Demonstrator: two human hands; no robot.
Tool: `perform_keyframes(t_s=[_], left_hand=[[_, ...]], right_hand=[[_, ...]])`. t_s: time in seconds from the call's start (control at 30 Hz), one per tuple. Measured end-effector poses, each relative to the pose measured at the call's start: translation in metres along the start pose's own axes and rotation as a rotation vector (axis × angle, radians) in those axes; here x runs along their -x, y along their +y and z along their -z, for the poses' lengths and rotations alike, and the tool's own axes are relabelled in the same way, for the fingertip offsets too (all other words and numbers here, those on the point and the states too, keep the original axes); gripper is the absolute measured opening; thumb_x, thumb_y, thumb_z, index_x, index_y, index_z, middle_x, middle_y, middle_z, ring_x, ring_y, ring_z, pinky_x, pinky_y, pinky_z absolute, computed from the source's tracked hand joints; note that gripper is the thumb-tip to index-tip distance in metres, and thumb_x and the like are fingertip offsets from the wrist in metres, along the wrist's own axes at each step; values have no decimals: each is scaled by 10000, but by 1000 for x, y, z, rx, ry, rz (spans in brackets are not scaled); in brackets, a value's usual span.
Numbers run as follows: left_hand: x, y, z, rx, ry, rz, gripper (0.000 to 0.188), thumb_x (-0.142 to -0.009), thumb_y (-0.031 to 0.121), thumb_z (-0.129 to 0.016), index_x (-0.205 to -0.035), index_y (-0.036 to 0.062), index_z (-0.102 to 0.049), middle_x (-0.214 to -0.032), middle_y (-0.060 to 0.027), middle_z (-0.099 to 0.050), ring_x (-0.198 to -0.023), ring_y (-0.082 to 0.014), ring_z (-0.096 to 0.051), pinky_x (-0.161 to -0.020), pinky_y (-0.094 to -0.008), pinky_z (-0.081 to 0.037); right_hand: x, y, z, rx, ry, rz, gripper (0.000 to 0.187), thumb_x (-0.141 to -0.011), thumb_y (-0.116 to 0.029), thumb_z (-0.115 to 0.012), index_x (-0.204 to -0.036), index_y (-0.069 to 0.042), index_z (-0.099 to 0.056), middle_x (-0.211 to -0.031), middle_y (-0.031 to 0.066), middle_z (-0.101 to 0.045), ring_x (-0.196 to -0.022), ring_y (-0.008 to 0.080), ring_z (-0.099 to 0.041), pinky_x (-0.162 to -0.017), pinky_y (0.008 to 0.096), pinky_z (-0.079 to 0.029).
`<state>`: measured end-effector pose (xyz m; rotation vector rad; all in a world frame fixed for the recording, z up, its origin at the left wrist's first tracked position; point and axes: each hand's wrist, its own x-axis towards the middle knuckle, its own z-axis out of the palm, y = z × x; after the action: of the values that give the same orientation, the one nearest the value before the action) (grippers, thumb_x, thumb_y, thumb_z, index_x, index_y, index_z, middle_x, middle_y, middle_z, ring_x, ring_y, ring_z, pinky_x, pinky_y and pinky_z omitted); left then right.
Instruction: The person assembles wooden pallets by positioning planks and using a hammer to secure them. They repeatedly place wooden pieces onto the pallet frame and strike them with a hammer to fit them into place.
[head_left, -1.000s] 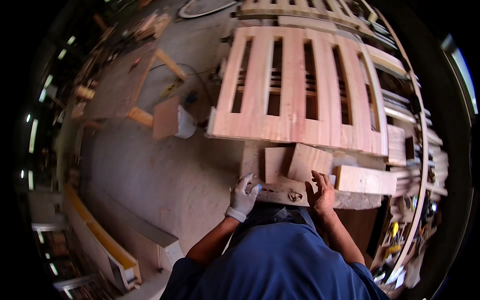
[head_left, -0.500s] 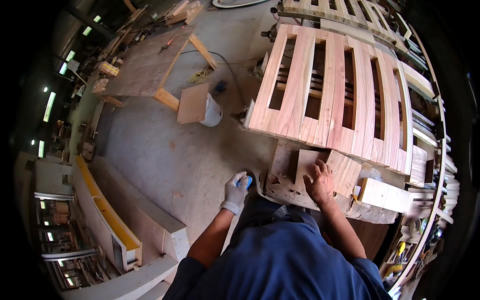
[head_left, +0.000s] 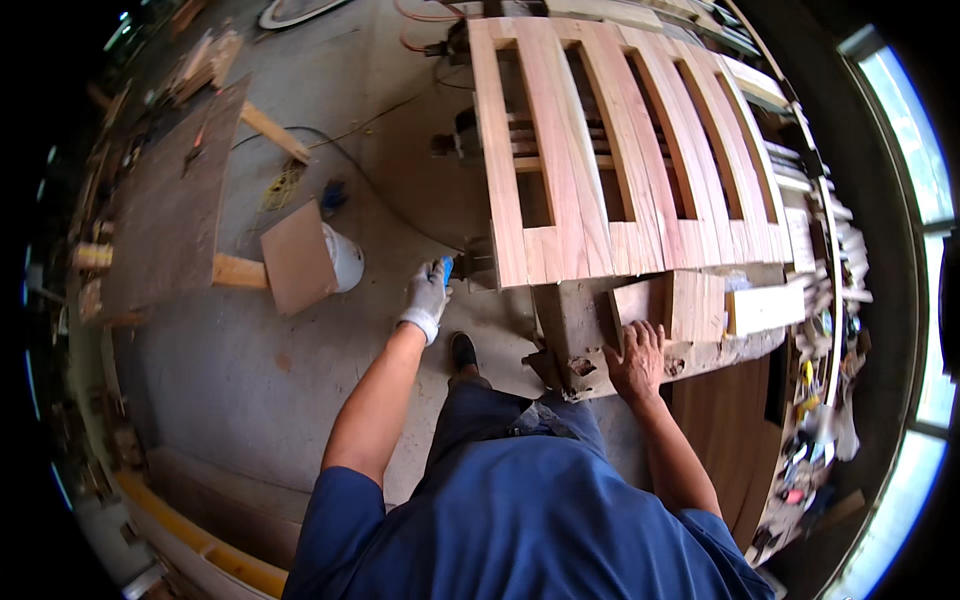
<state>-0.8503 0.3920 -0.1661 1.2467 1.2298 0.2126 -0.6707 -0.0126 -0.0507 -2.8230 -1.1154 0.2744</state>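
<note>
My left hand (head_left: 424, 300), in a pale work glove, is closed around a small blue object (head_left: 447, 268) whose kind I cannot make out. It is held out beside the near left corner of a slatted wooden panel (head_left: 610, 243). My right hand (head_left: 637, 366) is bare, its fingers slightly apart. They rest at the near edge of a brown wooden block (head_left: 640, 303) on the worn bench end (head_left: 575, 340). Against that block stands a paler wood block (head_left: 695, 305), and a light timber piece (head_left: 766, 308) lies to its right.
At the left stands a brown-topped table (head_left: 170, 200). Beside it, a brown board (head_left: 298, 258) leans over a white bucket (head_left: 346, 262). A dark hose (head_left: 375, 185) and yellow cord (head_left: 281, 187) lie on the floor. Tools crowd a shelf (head_left: 808, 440) at the right.
My left hand has reached forward toward the panel's corner, still around the blue object. My right hand has settled lower at the block's near edge. The view has swung to the right.
</note>
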Motion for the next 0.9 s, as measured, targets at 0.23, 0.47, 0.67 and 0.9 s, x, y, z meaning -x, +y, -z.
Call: perform_keyframes(t_s=[0.23,0.47,0.67,0.9], left_hand=[[-26,45,42,201,-584,260,321,-1122,302,-610,-1324,53,-641,-1105,-118,-751,-742,-255,-737,-628,-388,-618],[-33,62,49,-533,-510,-392,364,-910,163,-829,-1198,11,-666,-1030,-160,-751,-845,-342,-733,-787,-450,-612],[12,53,30,-1260,-67,-964,578,-797,193,-884,-1275,36,-600,-1229,-201,-691,-1156,-403,-686,-961,-495,-565],[-49,49,50,226,-675,620,618,-1045,696,-534,-1202,130,-725,-1006,-132,-784,-819,-309,-768,-683,-491,-620]], right_hand=[[5,-49,-4,-79,-54,-218,876,-881,-390,-817,-1561,39,-468,-1640,285,-444,-1536,454,-396,-1275,515,-330],[-1,-52,-3,-50,-89,-206,905,-866,-381,-835,-1573,41,-460,-1668,285,-412,-1562,449,-365,-1283,510,-324],[2,-56,-4,-37,-112,-243,934,-839,-351,-859,-1584,40,-452,-1694,284,-375,-1580,448,-339,-1283,514,-323],[0,-55,-1,-48,-116,-232,949,-827,-319,-870,-1590,44,-440,-1698,286,-371,-1590,444,-328,-1277,516,-334]])
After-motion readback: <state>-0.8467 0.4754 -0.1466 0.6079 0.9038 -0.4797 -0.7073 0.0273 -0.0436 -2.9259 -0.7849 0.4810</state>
